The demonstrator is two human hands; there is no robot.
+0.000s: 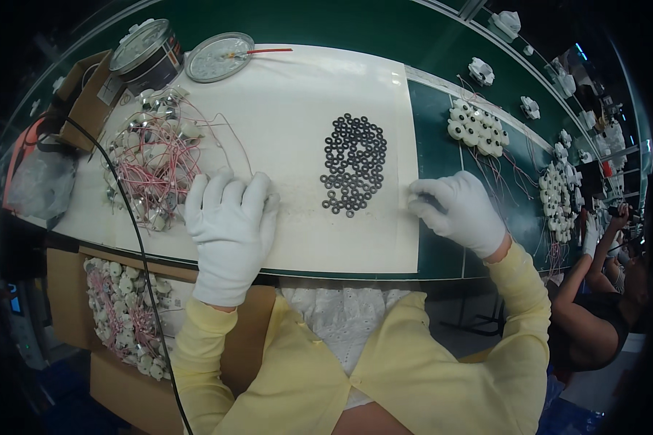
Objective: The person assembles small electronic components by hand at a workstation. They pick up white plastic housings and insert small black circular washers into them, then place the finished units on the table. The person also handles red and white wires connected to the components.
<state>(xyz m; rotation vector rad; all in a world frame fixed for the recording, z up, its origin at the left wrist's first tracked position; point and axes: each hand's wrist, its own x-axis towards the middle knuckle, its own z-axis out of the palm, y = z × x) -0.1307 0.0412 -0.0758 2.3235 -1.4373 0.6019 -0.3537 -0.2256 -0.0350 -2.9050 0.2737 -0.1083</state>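
Note:
My left hand, in a white glove, rests at the left of the white work sheet. Its fingers are stretched out with nothing visible in them, beside a tangled pile of small round parts with pink wires. Over the sheet's right edge, my gloved right hand has its fingers curled toward the thumb; whatever they may hold is hidden. Between the hands lies a flat cluster of small black rings, nearer to my right hand.
A metal can and a round lid with a red stick stand at the back left. White parts with black centres sit right. A carton of wired parts is below left; a black cable crosses there. Another person works far right.

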